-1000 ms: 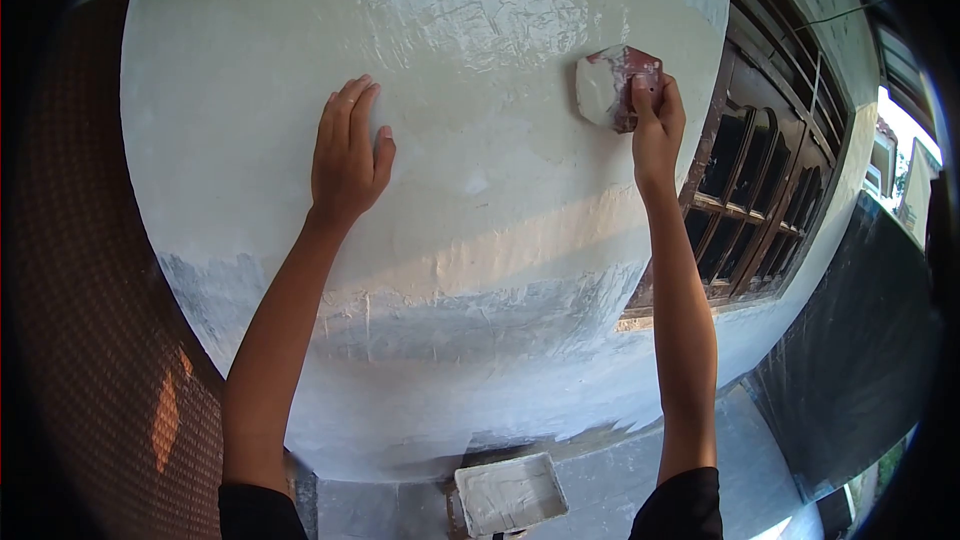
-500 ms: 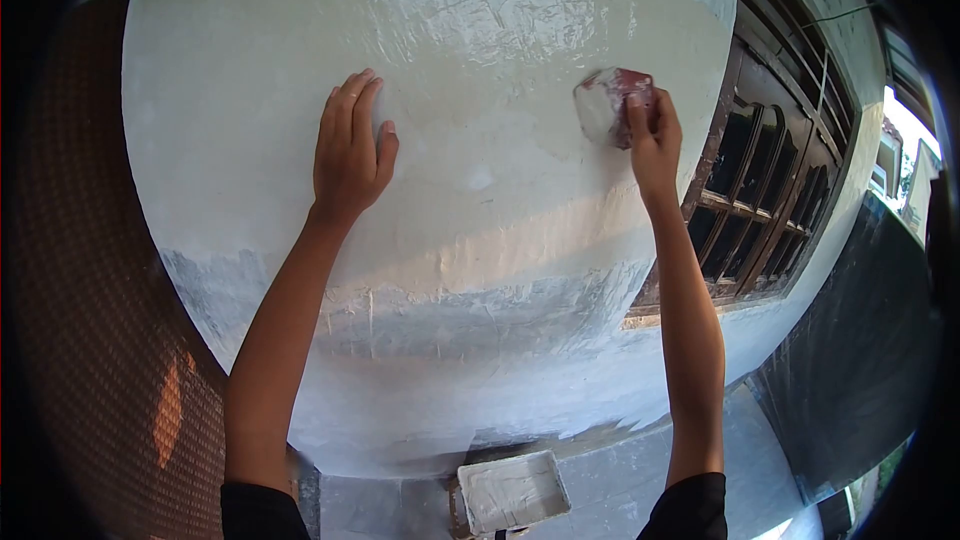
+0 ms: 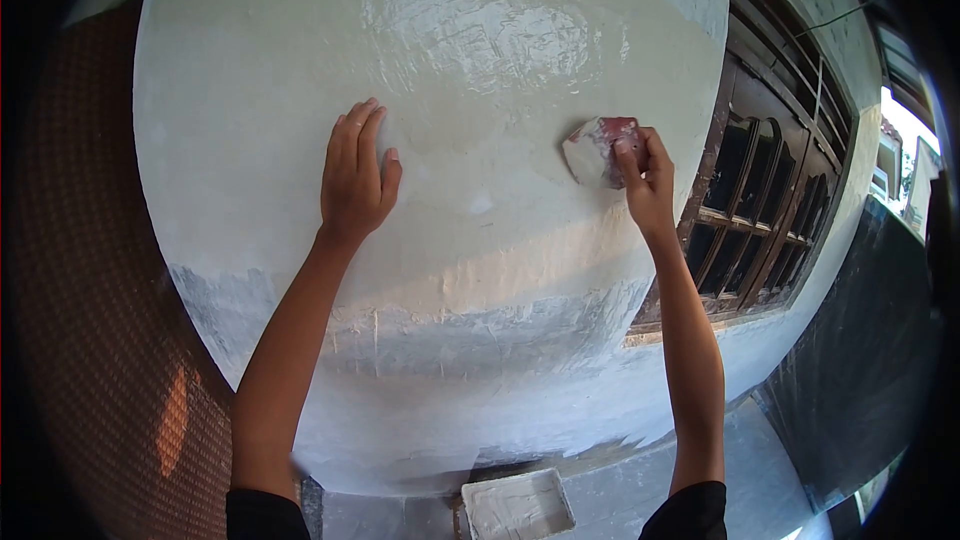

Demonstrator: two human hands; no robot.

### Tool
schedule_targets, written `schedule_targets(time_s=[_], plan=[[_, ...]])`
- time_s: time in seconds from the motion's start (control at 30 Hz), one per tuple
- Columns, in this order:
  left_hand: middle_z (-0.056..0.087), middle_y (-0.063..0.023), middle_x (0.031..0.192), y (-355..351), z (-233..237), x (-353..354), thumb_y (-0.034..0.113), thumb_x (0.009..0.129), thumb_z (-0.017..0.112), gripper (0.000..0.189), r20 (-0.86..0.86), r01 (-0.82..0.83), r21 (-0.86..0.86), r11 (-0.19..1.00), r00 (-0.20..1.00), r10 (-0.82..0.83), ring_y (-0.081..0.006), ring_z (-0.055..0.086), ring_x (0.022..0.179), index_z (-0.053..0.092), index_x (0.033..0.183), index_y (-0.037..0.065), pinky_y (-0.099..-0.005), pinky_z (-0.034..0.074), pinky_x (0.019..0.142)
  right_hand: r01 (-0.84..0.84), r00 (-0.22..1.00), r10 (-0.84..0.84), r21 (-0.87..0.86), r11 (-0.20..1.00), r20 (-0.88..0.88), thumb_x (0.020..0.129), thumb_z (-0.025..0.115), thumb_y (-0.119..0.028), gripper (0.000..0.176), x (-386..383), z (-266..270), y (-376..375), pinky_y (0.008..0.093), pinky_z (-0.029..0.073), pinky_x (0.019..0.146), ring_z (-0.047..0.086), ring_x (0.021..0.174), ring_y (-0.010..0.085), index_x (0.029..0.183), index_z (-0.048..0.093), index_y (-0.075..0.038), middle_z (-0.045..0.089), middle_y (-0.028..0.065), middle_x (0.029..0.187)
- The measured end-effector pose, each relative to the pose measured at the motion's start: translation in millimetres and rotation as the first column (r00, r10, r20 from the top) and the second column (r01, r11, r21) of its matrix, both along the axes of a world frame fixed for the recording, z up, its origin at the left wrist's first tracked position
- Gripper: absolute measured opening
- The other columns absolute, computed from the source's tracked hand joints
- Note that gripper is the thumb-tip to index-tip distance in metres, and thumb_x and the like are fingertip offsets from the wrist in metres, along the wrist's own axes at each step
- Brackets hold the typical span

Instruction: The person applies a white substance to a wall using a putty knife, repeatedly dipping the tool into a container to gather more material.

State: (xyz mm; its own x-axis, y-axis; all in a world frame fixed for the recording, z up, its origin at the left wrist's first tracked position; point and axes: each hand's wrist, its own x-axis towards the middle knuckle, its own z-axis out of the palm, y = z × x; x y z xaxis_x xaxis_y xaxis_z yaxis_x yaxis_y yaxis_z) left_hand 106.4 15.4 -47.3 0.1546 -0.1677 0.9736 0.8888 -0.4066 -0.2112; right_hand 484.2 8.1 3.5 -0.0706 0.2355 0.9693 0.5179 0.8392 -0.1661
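My right hand point(image 3: 648, 180) pinches a dark red putty scraper point(image 3: 620, 128), thumb in front and fingers curled round its edge. Pale, wet-looking putty coats much of the scraper, which lies against or very close to the wall; exact contact cannot be told. On the left, my left hand point(image 3: 355, 175) rests on the off-white wall point(image 3: 440, 230), fingers stretched upward and thumb apart, holding nothing. Above and between both hands is a glossy wet patch of putty point(image 3: 490, 30). Lower down, the coating gives way to a rough, greyish band.
A rectangular tray point(image 3: 518, 505) with pale putty stands on the grey floor below. To the right is a brown wooden window point(image 3: 755, 180) with dark panes. A woven brown panel point(image 3: 80, 270) borders the left, and a dark sheet point(image 3: 840, 340) leans at far right.
My right hand and the scraper have moved a little down and left along the wall. My left hand keeps about the same place on it, while the whole view has shifted slightly.
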Motion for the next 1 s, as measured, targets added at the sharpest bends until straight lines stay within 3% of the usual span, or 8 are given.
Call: schedule_targets(time_s=[0.07,0.2,0.33,0.47,0.6,0.73,0.93,1.0], plan=[[0.049,-0.0173,0.142,1.0,-1.1,-0.9,0.008,0.090,0.057,0.051,0.003,-0.012,-0.008,1.000,1.000,0.012,-0.0346,0.048,0.133,0.046,0.139,-0.002,-0.0501,0.036,0.115,0.163,0.978,-0.183,0.184,0.969,0.102,0.100,0.063,-0.021,0.021,0.9,4.1,2.1,0.0221,0.043,0.069,0.051,0.075,0.0060,0.107,0.061,-0.001,0.061,0.0015,0.085],[0.047,-0.0178,0.143,1.6,-1.4,-0.6,0.006,0.091,0.054,0.051,0.004,0.022,-0.023,1.000,1.000,-0.022,-0.0348,0.044,0.136,0.043,0.141,-0.001,-0.0505,0.032,0.117,-0.030,0.909,0.083,0.136,0.990,-0.408,0.101,0.061,-0.019,0.019,-1.0,23.4,0.0,0.0235,0.044,0.068,0.052,0.074,0.0069,0.107,0.062,-0.001,0.063,0.0006,0.085],[0.047,-0.0178,0.144,0.9,-1.3,-0.5,0.006,0.091,0.054,0.051,0.005,0.030,-0.026,0.999,1.000,-0.030,-0.0349,0.044,0.136,0.043,0.141,-0.001,-0.0506,0.032,0.117,0.049,0.996,-0.058,0.128,0.991,0.067,0.101,0.060,-0.021,0.022,-9.3,16.7,-3.2,0.0254,0.047,0.067,0.054,0.074,0.0074,0.109,0.062,0.000,0.064,0.0029,0.085],[0.049,-0.0169,0.142,-0.4,-1.7,0.6,0.008,0.090,0.057,0.051,0.010,-0.004,-0.008,1.000,1.000,0.004,-0.0344,0.047,0.134,0.047,0.139,-0.001,-0.0501,0.036,0.115,-0.004,0.902,0.082,0.182,0.983,-0.423,0.103,0.060,-0.022,0.022,-6.4,36.8,1.7,0.0200,0.040,0.065,0.046,0.073,0.0037,0.104,0.060,0.000,0.055,-0.0030,0.083],[0.049,-0.0169,0.142,1.0,-0.2,-0.4,0.008,0.090,0.057,0.051,0.008,-0.010,-0.011,1.000,1.000,0.010,-0.0343,0.047,0.134,0.046,0.139,-0.001,-0.0501,0.036,0.115,0.090,0.994,-0.096,0.133,0.987,0.045,0.099,0.063,-0.023,0.026,-22.7,25.0,-1.7,0.0271,0.048,0.072,0.059,0.078,0.0110,0.111,0.062,0.000,0.065,0.0055,0.086],[0.048,-0.0180,0.143,0.8,-3.2,0.4,0.007,0.090,0.056,0.051,0.007,0.018,-0.021,1.000,1.000,-0.018,-0.0354,0.046,0.135,0.046,0.139,-0.002,-0.0503,0.034,0.116,0.045,0.893,0.028,0.150,0.988,-0.450,0.101,0.060,-0.022,0.023,-20.9,49.5,1.4,0.0246,0.047,0.065,0.056,0.074,0.0082,0.109,0.061,-0.001,0.064,0.0045,0.087],[0.047,-0.0189,0.144,2.7,-1.8,-1.2,0.006,0.091,0.055,0.051,0.002,0.031,-0.027,0.999,1.000,-0.031,-0.0360,0.044,0.136,0.044,0.140,-0.002,-0.0509,0.032,0.117,0.058,0.997,-0.065,0.156,0.986,0.040,0.100,0.061,-0.021,0.023,-41.8,43.5,-6.0,0.0272,0.048,0.065,0.058,0.074,0.0108,0.110,0.061,0.000,0.067,0.0085,0.090],[0.047,-0.0188,0.144,2.5,-3.2,-0.1,0.006,0.091,0.055,0.051,-0.002,0.029,-0.019,0.999,1.000,-0.029,-0.0359,0.044,0.136,0.044,0.140,-0.001,-0.0511,0.032,0.117,0.064,0.928,-0.025,0.094,0.993,-0.371,0.101,0.060,-0.021,0.024,-34.2,56.8,-0.4,0.0280,0.049,0.065,0.058,0.074,0.0110,0.109,0.061,0.001,0.066,0.0086,0.089]])
